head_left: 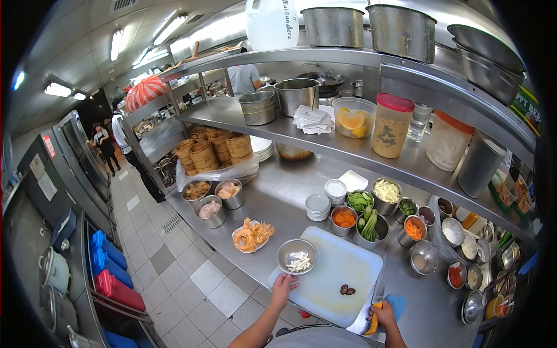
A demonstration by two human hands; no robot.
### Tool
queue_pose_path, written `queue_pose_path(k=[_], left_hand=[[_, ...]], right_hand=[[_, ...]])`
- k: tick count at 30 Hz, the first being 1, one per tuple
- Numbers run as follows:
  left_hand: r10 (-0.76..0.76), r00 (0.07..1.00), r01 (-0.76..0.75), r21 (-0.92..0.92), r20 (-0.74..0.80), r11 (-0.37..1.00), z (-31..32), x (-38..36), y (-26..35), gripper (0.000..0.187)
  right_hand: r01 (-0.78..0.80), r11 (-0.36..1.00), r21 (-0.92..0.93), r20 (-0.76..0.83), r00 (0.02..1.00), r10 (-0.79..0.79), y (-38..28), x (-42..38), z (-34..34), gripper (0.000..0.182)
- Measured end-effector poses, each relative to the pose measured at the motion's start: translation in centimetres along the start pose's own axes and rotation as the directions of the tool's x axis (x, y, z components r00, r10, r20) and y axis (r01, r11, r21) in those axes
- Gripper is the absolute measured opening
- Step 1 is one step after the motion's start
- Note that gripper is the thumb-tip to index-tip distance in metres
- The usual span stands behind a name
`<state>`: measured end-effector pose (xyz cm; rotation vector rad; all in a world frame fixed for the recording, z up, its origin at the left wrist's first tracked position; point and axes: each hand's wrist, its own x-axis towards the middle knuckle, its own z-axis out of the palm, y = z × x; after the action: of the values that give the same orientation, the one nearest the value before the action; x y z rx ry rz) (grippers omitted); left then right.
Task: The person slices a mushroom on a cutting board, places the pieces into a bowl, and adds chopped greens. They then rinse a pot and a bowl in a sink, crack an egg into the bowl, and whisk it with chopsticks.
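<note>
My left hand (pixel 283 287) is at the near-left edge of the light-blue cutting board (pixel 325 284), just below a steel bowl (pixel 284 250). Its fingers look apart, and nothing shows in them. White chopped strips (pixel 299 261) lie in that bowl, which overlaps the board's left side. My right hand (pixel 384 317) is closed around the orange-yellow handle of a knife (pixel 379 288); the blade points away from me along the board's right edge. Small dark brown pieces (pixel 347 290) rest on the board. Beside my right hand is a blue cloth (pixel 398 304).
Behind the board stand steel pots of carrot slices (pixel 343 218) and greens (pixel 369 228), with stacked white dishes (pixel 317 207). A plate of orange-coloured food (pixel 252 235) sits left. Bamboo steamers (pixel 203 152) stand farther back. A steel shelf (pixel 232 113) overhangs the counter. People stand in the aisle.
</note>
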<state>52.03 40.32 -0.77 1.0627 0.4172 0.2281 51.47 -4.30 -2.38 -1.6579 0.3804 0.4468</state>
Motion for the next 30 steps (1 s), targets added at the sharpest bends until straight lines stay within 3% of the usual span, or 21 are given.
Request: queue_pose_path(k=[30], left_hand=[[0.002, 1.0, -0.002, 0.016, 0.009, 1.0, -0.52, 0.5, -0.72, 0.021]], right_hand=[[-0.009, 1.0, 0.01, 0.009, 1.0, 0.009, -0.31, -0.16, 0.07, 0.02]])
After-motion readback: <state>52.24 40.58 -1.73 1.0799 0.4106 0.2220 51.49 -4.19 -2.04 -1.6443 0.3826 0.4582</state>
